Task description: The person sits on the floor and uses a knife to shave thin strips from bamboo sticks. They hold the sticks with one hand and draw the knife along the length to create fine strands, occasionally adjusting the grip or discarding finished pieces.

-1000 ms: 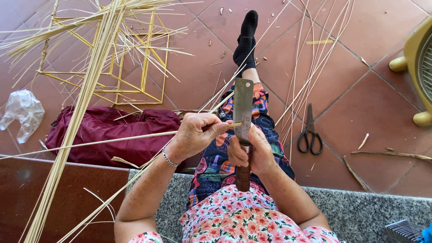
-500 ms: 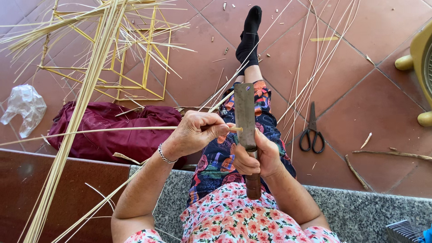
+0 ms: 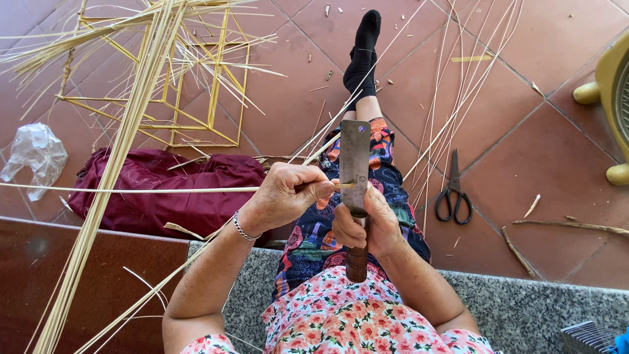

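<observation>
Landmark: I take the cleaver [image 3: 354, 164] as my reference; its flat grey blade stands upright over my lap, with the brown wooden handle pointing back toward my body.

Right hand: my right hand [image 3: 367, 226] is wrapped around the top of the cleaver's handle just below the blade, fingers pressed together in a fist on it.

Left hand: my left hand [image 3: 285, 195] sits just left of the blade, thumb and fingers pinching the end of a thin bamboo strip [image 3: 131, 190]; a bracelet shows at that wrist.

Strip: from my pinch it runs long and nearly level far out to the left of the cleaver; its short tip meets the blade's left edge.

Lap: under the cleaver is my dark patterned skirt, and beyond the blade's tip my leg stretches out in a black sock [image 3: 362, 56].

Scissors: black-handled scissors [image 3: 453, 190] lie on the tiled floor [image 3: 544, 151], right of the cleaver and apart from it.

Cloth: a maroon cloth [image 3: 167, 187] lies bunched on the floor left of the cleaver, beneath the strip.

Frame: a yellow stick frame [image 3: 216, 92] lies far left of and beyond the cleaver, with a thick bundle of pale strips [image 3: 111, 177] crossing it.

Bag: a crumpled clear plastic bag [image 3: 33, 157] lies farthest left of the cleaver.

Loose strips: several long thin strips [image 3: 452, 85] fan across the floor right of the blade.
</observation>
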